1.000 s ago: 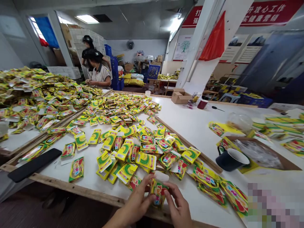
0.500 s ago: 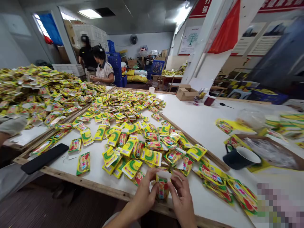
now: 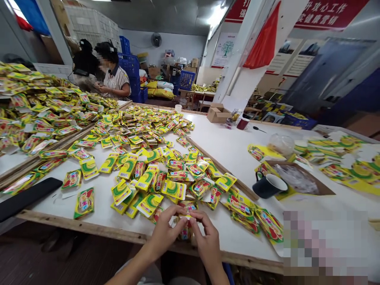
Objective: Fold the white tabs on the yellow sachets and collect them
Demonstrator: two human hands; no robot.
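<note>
Between my two hands, at the near edge of the table, is a small printed carton (image 3: 185, 233) in yellow, green and red. My left hand (image 3: 164, 229) pinches its upper edge from the left, thumb and forefinger together. My right hand (image 3: 206, 233) grips the same edge from the right, its thumb almost meeting the left one. Fingers cover much of the carton's top. Just beyond them lies a loose heap of similar yellow cartons (image 3: 175, 189), some showing white flaps. One carton (image 3: 84, 202) lies apart on the left.
A black oblong case (image 3: 32, 196) lies by the left edge. To the right are a dark mug (image 3: 269, 186), an open box with clear plastic (image 3: 323, 186) and flat printed card (image 3: 353, 170). Wooden strips (image 3: 221, 168) divide the white table. Two people (image 3: 114, 77) are at the back left.
The view has turned right, so the scene has shifted left. The carton's white flap, raised before, no longer stands up, and my fingertips have come together over its top.
</note>
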